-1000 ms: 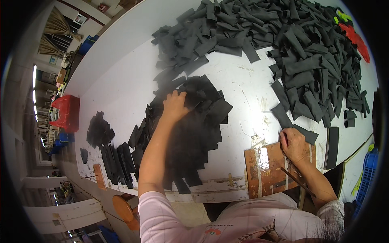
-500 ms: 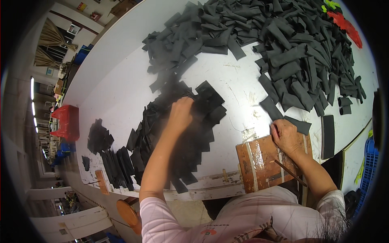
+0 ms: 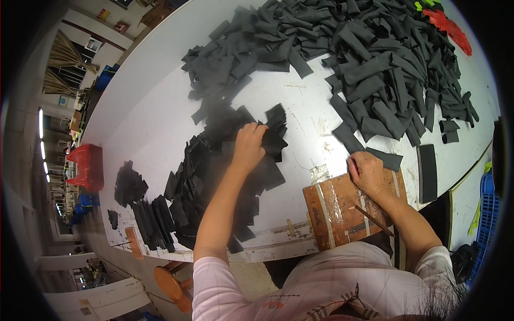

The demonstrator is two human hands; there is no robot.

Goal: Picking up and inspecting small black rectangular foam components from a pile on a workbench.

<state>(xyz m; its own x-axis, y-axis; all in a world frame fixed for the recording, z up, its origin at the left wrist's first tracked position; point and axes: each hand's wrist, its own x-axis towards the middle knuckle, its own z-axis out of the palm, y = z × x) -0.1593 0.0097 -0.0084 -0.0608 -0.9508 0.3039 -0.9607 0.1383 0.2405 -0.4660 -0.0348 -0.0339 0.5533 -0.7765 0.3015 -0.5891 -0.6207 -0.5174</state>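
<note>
My left hand (image 3: pixel 249 145) reaches over a heap of flat black fabric pieces (image 3: pixel 211 166) in the middle of the white table. Its fingers are closed at the near side of a tilted bunch of black pieces (image 3: pixel 276 122), pinching there. My right hand (image 3: pixel 368 174) rests at the far edge of a brown wooden board (image 3: pixel 326 214), fingers curled under. Right beyond its knuckles lies a dark grey folded fabric strip (image 3: pixel 386 159); whether the fingertips grip anything is hidden. A thin brown stick (image 3: pixel 375 220) lies across the board near the right wrist.
A large pile of dark grey fabric strips (image 3: pixel 385 75) covers the table's far right. Neat black stacks (image 3: pixel 155 222) lie at near left. A black rectangular block (image 3: pixel 427 174) sits right of the board. Red bags, a blue crate (image 3: pixel 484 230) and a wooden stool (image 3: pixel 168 281) stand around.
My left hand has shifted right over the black heap, and the bunch at its fingers has tilted and looks narrower. My right hand stays at the board. The whole view has shifted slightly.
</note>
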